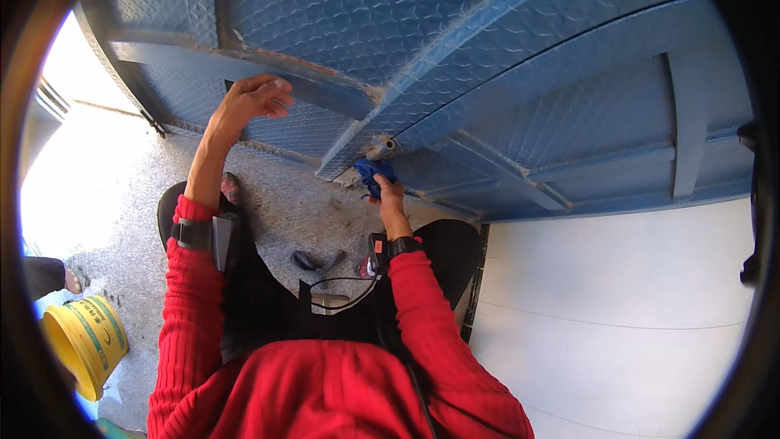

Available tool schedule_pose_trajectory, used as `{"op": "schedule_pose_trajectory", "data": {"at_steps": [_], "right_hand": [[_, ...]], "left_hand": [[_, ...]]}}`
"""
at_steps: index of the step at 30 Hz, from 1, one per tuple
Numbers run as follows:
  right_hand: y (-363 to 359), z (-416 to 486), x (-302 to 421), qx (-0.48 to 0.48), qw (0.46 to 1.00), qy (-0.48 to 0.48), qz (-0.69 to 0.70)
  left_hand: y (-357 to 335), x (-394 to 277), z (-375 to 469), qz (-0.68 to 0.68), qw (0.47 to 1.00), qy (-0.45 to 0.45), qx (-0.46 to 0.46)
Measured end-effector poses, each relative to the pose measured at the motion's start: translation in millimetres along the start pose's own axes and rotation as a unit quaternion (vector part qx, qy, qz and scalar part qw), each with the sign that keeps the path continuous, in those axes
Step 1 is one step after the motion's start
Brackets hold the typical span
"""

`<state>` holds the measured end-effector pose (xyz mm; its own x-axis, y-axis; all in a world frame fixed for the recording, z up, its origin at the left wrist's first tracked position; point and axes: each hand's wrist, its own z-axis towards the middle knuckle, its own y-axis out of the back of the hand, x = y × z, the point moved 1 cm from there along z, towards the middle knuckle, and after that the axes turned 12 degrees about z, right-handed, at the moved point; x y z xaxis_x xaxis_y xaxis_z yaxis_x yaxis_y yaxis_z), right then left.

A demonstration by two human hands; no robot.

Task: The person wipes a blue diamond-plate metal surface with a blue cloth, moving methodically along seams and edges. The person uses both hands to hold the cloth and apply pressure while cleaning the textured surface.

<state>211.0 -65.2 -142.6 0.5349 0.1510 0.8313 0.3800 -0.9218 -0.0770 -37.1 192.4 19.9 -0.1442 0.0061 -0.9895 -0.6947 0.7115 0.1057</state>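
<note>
A blue metal door (378, 18) with a raised tread pattern and welded bars stands before me. My left hand (253, 100) is by a horizontal bar (311, 91) of its frame, fingers loosely bent, with nothing seen in them. Lower down, my right hand (390, 191) grips a crumpled blue cloth (373, 172). The cloth lies against the underside of a short, dirty metal tube (382, 147) near the foot of the door's upright edge. Part of the cloth is hidden behind my fingers.
A yellow plastic bucket (91, 341) with writing lies tipped on the speckled floor (128, 195) at the left. Another person's foot (73, 280) is close to it. A dark grey object (317, 260) rests between my feet. A white wall (609, 305) rises at the right.
</note>
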Motion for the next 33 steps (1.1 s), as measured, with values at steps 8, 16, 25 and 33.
{"op": "schedule_pose_trajectory", "data": {"at_steps": [8, 16, 25, 33], "right_hand": [[1, -58, 71, 0.042, 0.989, 0.131, 0.044], [-3, -71, 95, 0.034, 0.984, 0.174, 0.018], [18, -55, 97, -0.054, 0.973, 0.214, 0.071], [20, -46, 116, -0.061, 0.850, 0.427, -0.301]], "left_hand": [[15, -8, -8, -0.047, 0.999, -0.012, -0.023], [12, -2, -5, -0.059, 0.998, -0.030, -0.021], [6, -5, -5, -0.055, 0.998, -0.015, -0.020], [-10, -9, 0, -0.039, 0.999, -0.022, 0.000]]}}
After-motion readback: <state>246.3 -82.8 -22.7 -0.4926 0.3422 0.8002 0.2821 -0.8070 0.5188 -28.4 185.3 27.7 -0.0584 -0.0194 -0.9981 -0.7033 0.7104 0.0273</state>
